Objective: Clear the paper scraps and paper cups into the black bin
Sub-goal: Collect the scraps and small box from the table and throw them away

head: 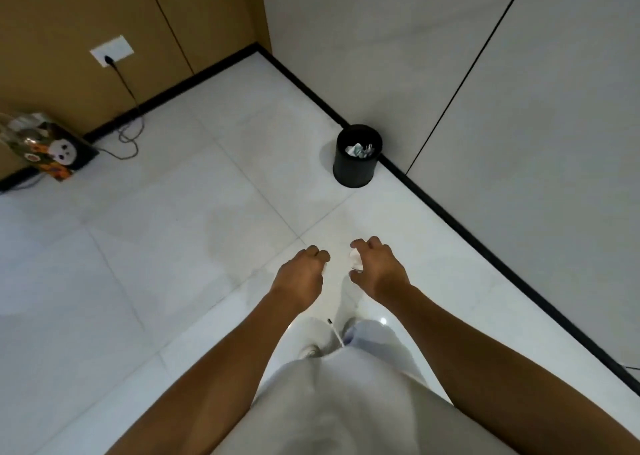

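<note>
Head view, right hand (pixel 375 267) grip curled round paper scrap (pixel 355 260), left hand (pixel 304 269) curled, contents unclear

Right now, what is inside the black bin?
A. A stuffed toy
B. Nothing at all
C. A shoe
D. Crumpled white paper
D: looking down into the black bin by the wall, crumpled white paper shows inside it.

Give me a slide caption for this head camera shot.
Right hand holding crumpled paper, left hand curled, black bin ahead by the wall.
</note>
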Demonstrator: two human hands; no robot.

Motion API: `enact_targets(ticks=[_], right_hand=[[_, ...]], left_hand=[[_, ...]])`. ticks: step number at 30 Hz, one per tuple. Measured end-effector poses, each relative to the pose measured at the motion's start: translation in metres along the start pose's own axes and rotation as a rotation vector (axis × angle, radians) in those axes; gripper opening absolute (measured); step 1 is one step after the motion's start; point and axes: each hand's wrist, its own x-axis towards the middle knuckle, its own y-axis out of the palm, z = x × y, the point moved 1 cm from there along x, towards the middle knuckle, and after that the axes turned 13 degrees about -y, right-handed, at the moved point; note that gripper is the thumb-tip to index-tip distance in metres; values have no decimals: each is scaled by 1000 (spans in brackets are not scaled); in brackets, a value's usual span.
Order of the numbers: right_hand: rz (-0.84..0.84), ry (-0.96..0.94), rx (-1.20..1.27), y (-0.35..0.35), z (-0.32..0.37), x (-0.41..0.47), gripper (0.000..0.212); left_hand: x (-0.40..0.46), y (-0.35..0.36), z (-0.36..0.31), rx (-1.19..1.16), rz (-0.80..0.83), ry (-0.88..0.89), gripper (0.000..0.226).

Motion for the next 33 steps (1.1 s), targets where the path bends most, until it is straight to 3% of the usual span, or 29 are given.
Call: enact_targets(ticks=[12,18,27,33], right_hand=[[18,53,12,-117,-149,212,53],[49,51,63,-156,-195,316,57],[71,109,148,-164,-248,473,49],[68,113,123,-144,-287,557,56]], left_hand=[[259,-80,-95,-72,-2,-15,38],[372,-110,-106,-141,-4,-96,38],[534,-134,-91,-218,18,-127,35],[615,-121,-81,-279,51,-192,29]])
